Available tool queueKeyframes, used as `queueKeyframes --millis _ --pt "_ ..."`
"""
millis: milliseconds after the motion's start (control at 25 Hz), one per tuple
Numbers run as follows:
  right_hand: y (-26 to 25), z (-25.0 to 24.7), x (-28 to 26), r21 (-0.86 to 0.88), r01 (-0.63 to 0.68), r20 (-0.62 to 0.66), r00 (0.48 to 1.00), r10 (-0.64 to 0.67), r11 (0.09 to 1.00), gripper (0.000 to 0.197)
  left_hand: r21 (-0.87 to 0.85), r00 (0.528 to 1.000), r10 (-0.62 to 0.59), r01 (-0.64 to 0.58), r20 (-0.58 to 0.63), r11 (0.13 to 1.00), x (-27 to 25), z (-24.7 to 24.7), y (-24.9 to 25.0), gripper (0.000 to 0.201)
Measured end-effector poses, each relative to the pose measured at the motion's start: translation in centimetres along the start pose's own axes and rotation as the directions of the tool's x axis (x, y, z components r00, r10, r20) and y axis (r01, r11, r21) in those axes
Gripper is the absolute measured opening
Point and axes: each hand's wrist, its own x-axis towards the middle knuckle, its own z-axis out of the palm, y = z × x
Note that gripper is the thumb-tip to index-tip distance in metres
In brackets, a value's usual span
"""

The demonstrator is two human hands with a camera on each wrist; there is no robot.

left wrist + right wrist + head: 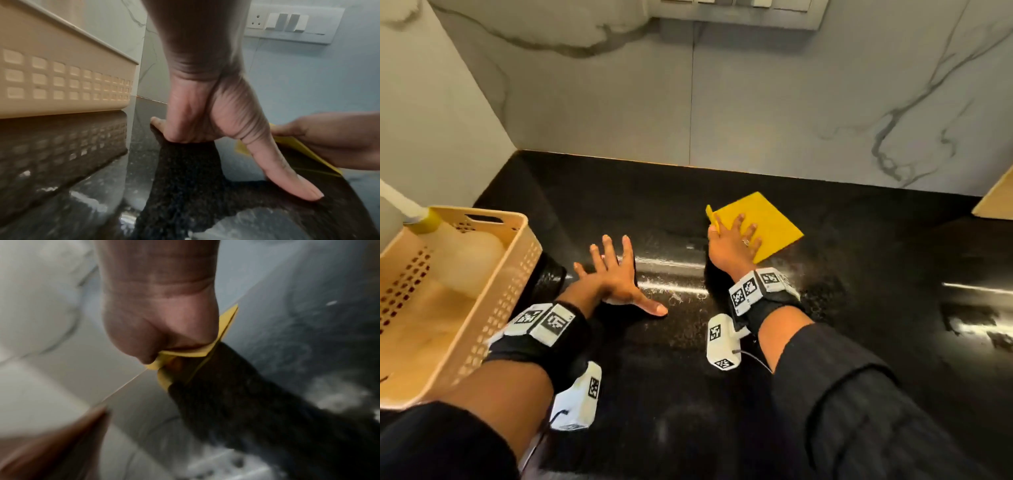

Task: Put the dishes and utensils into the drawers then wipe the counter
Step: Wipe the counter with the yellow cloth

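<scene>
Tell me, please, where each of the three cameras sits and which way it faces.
Head: on the head, looking down at the black counter, beige basket and yellow cloth; both hands and forearms show.
Left wrist: low over the counter, facing the wall switches; left hand flat on the counter.
Right wrist: blurred, looking along the right hand pressing the cloth.
Shared: the cloth appears in all three views, the basket in the head and left wrist views.

Left hand (616,274) flat, palm down, fingers (607,246) straight and spread, thumb (287,175) stretched out to the side. Right hand (732,241) palm down, fingers extended and pressing, thumb tucked at the near edge. Both forearms reach forward, wrists banded, dark sleeves pushed back.
</scene>
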Motion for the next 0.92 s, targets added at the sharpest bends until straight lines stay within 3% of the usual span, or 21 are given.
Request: queueKeyframes --millis 40,80,160,200,240,280,400,480,560,640,720,800,840,880,920 --pt "-1.4 1.0 -0.3 -0.065 0.190 0.118 0.976 -0.182 0.980 0.048 0.003 1.000 -0.009 0.009 0.026 1.000 -0.1 -0.2 0.0 0.166" --pt "-2.3 1.8 -1.4 -0.097 0.372 0.267 0.903 -0.336 0.923 0.048 -0.005 0.999 -0.020 0.020 0.042 1.000 -0.3 -0.2 0.2 0.166" --pt "-1.5 2.1 -3.9 -0.102 0.600 0.456 0.737 -0.499 0.793 0.047 0.007 0.999 -0.026 0.026 0.031 1.000 -0.3 0.0 0.2 0.167" --pt "0.2 1.2 -4.4 -0.089 0.644 0.480 0.696 -0.533 0.760 0.047 -0.005 0.999 -0.030 0.030 0.039 1.000 -0.5 -0.1 0.2 0.167" --pt "2.5 -0.2 -4.5 -0.079 0.638 0.473 0.701 -0.534 0.766 0.047 -0.037 0.998 -0.026 0.028 0.055 0.999 -0.7 -0.4 0.3 0.168" --pt "4.9 -1.8 -4.5 -0.098 0.596 0.448 0.741 -0.500 0.797 0.047 -0.066 0.998 -0.014 0.018 0.060 0.998 -1.0 -0.6 0.4 0.168" --pt "8.8 -4.9 -1.2 -0.227 0.338 0.265 0.924 -0.276 0.913 0.047 -0.079 0.996 0.014 -0.007 0.090 0.997 -1.2 -0.7 0.6 0.168" --pt "5.4 -4.8 3.3 -0.210 0.175 0.190 0.972 -0.135 0.962 0.048 -0.100 0.994 0.022 -0.011 0.107 0.995 -1.3 -0.8 0.6 0.167" --pt "-1.4 -2.9 7.3 -0.221 0.173 0.185 0.974 -0.133 0.960 0.049 -0.109 0.994 0.029 -0.017 0.108 0.994 -1.4 -0.8 0.6 0.167" --pt "-7.9 0.4 8.6 -0.259 0.333 0.278 0.925 -0.260 0.907 0.050 -0.117 0.995 0.023 -0.012 0.098 0.993 -1.1 -0.8 0.4 0.169" --pt "-12.2 3.8 6.2 -0.272 0.617 0.481 0.752 -0.451 0.738 0.049 -0.109 0.996 -0.001 0.010 0.090 0.994 -0.9 -0.5 0.3 0.171" --pt "-12.7 4.9 4.1 -0.219 0.784 0.619 0.571 -0.539 0.581 0.048 -0.110 0.995 -0.015 0.026 0.098 0.994 -0.7 -0.6 0.3 0.170" --pt "-11.6 4.1 4.1 -0.189 0.810 0.630 0.534 -0.564 0.555 0.048 -0.121 0.996 -0.008 0.019 0.092 0.992 -0.8 -0.5 0.3 0.170" --pt "-10.0 2.7 4.8 -0.187 0.805 0.597 0.549 -0.585 0.564 0.048 -0.126 0.997 0.005 0.005 0.077 0.992 -0.9 -0.4 0.3 0.170" --pt "-7.8 1.0 5.8 -0.207 0.765 0.538 0.610 -0.582 0.610 0.048 -0.124 0.998 0.016 -0.008 0.065 0.992 -1.0 -0.4 0.3 0.171"
